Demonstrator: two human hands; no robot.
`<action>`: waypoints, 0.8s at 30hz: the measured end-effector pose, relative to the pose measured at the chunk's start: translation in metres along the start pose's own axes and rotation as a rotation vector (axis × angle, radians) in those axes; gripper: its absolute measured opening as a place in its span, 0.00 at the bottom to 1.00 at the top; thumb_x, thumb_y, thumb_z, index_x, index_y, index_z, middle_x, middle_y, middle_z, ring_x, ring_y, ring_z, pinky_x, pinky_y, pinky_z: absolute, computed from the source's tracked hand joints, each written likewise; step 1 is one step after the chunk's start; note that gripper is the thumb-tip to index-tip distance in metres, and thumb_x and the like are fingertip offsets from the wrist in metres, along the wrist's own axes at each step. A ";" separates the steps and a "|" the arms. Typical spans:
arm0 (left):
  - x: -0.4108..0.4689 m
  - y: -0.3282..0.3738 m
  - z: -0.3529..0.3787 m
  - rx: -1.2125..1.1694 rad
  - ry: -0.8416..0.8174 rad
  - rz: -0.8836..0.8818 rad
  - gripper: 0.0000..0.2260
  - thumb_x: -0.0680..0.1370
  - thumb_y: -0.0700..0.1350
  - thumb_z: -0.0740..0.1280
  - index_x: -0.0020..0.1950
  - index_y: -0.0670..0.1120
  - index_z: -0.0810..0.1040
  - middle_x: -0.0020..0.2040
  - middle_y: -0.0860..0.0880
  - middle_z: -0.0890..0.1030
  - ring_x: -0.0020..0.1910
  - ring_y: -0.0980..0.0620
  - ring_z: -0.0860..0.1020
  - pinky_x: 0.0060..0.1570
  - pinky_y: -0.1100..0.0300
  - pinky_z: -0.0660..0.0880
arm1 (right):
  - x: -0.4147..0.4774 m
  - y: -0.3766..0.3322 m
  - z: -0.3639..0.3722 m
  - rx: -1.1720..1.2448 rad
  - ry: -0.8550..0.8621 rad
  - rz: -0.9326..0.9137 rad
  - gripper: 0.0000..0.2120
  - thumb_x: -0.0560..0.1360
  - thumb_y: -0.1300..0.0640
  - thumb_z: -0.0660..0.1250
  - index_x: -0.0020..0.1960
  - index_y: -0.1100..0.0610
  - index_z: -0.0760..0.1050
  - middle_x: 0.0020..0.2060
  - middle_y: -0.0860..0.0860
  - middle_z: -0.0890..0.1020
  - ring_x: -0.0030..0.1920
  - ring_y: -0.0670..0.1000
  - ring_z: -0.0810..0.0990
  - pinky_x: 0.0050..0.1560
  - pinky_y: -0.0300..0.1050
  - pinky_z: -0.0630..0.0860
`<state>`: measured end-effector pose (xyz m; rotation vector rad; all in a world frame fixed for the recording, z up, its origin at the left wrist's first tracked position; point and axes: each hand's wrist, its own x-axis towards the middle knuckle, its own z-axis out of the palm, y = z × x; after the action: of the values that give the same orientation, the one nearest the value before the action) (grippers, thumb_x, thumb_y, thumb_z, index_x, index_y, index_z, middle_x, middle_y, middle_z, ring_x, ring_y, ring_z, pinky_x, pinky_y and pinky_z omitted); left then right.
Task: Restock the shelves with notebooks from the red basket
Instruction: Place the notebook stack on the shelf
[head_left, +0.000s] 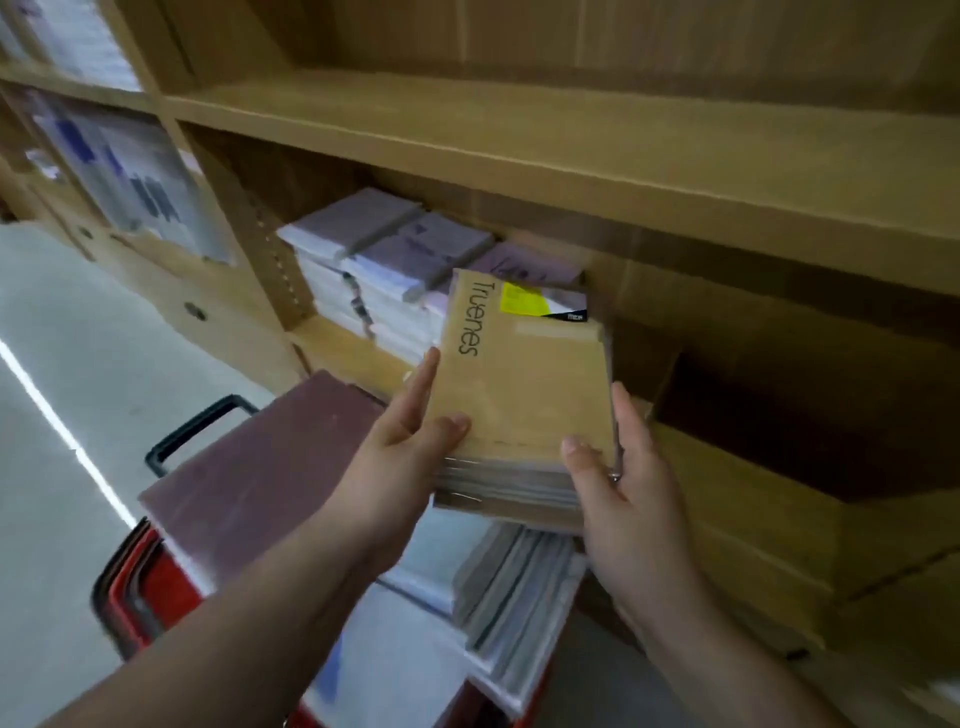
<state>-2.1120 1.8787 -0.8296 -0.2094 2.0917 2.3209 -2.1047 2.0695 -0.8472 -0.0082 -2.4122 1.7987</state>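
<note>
A stack of kraft-brown Truenes notebooks (524, 395), yellow-labelled at its far end, is held at the front edge of the wooden shelf (332, 343), mid-placement. The left hand (410, 431) and right hand (623, 483) clasp its sides, thumbs on top. The next move (likely) is to slide it in beside the lavender notebook stacks (384, 260). The red basket (140, 597) below holds more.

Shelf bay (332, 335): left side packed with lilac notebook stacks (395, 260). Right side dark, open. Upper shelf board (571, 171) close overhead. Kraft notebook stack (524, 384) blocks bay mouth; full red basket (130, 587) below.
</note>
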 end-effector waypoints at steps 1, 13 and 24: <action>0.019 -0.003 0.010 0.003 -0.067 -0.021 0.30 0.78 0.43 0.67 0.79 0.58 0.66 0.71 0.53 0.77 0.67 0.50 0.77 0.65 0.50 0.73 | 0.007 0.007 -0.004 -0.004 0.058 0.021 0.31 0.81 0.50 0.65 0.81 0.46 0.57 0.74 0.44 0.69 0.71 0.46 0.70 0.73 0.52 0.69; 0.165 -0.014 0.089 0.493 -0.305 -0.045 0.13 0.84 0.46 0.63 0.65 0.41 0.74 0.43 0.45 0.80 0.34 0.47 0.82 0.29 0.58 0.76 | 0.100 0.078 -0.031 0.049 0.285 0.145 0.10 0.81 0.45 0.64 0.55 0.52 0.75 0.52 0.51 0.81 0.54 0.54 0.81 0.58 0.57 0.78; 0.159 -0.039 0.049 1.423 -0.217 0.802 0.39 0.65 0.75 0.65 0.70 0.54 0.78 0.62 0.46 0.81 0.61 0.42 0.76 0.60 0.49 0.74 | 0.100 0.143 -0.060 0.214 -0.080 -0.008 0.56 0.61 0.54 0.82 0.81 0.48 0.56 0.73 0.43 0.70 0.72 0.42 0.70 0.65 0.36 0.72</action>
<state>-2.2708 1.9186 -0.8799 0.9360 3.3074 0.3097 -2.2083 2.1762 -0.9566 0.0957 -2.2534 2.0809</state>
